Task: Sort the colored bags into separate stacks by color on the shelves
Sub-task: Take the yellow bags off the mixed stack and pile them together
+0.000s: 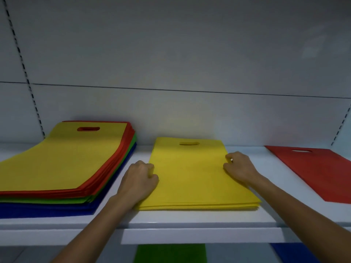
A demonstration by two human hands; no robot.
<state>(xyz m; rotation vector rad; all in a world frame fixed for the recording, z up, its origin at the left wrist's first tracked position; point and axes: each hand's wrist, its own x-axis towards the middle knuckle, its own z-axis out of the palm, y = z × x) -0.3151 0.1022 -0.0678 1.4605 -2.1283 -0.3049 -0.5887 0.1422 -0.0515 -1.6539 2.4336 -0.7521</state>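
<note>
The yellow stack (191, 177) lies at frame centre on the white shelf (190, 219). The left hand (139, 179) and right hand (239, 168) pinch its side edges, fingers curled. A mixed pile (62, 164) sits at left and a red bag (319, 171) at right.

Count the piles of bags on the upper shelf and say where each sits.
3. A mixed pile at the left, a yellow stack in the middle, and a red pile at the right, cut off by the frame. More may lie out of view.
</note>
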